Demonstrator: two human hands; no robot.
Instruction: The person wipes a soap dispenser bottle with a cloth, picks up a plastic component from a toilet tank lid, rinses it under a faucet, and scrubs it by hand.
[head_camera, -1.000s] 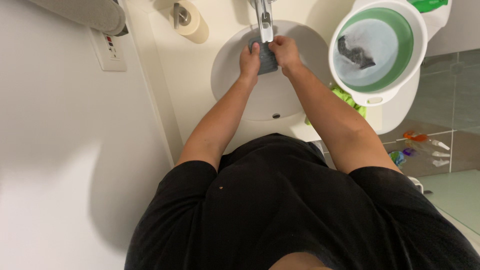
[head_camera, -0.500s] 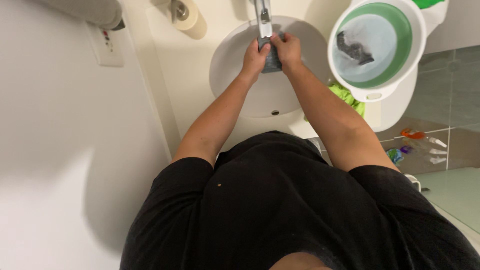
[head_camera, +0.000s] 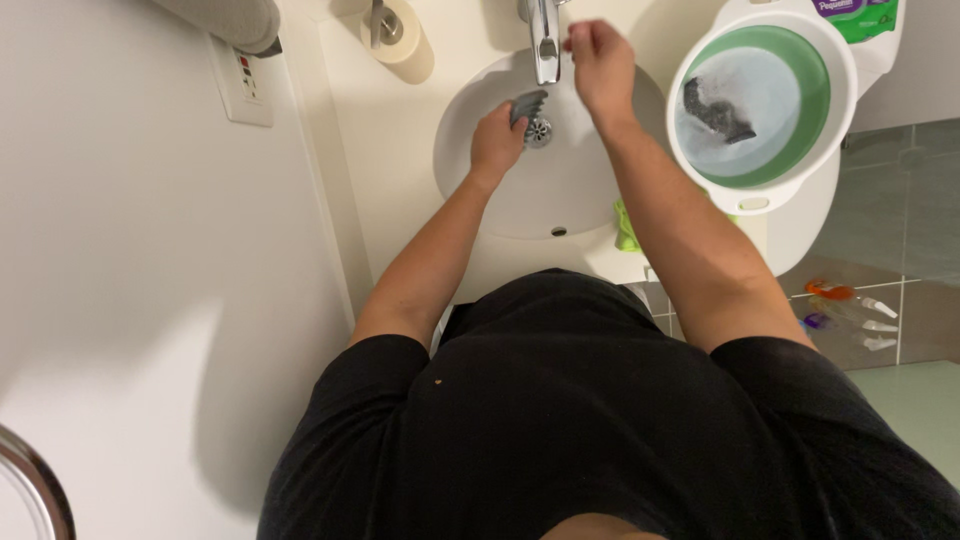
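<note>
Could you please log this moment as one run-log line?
left hand: holds grey cloth in sink | right hand: at faucet

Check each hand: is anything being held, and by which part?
The left hand grips a small grey ridged pad by its lower end, over the sink drain. The right hand, by the tap, shows nothing held.

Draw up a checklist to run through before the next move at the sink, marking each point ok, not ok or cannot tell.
1. Left hand grips the grey cloth: ok.
2. Cloth sits over the sink bowl: ok.
3. Right hand beside the tap: ok.
4. Water running: cannot tell.
5. Drain unblocked: ok.
6. Green basin resting steadily by the sink: cannot tell.
</note>
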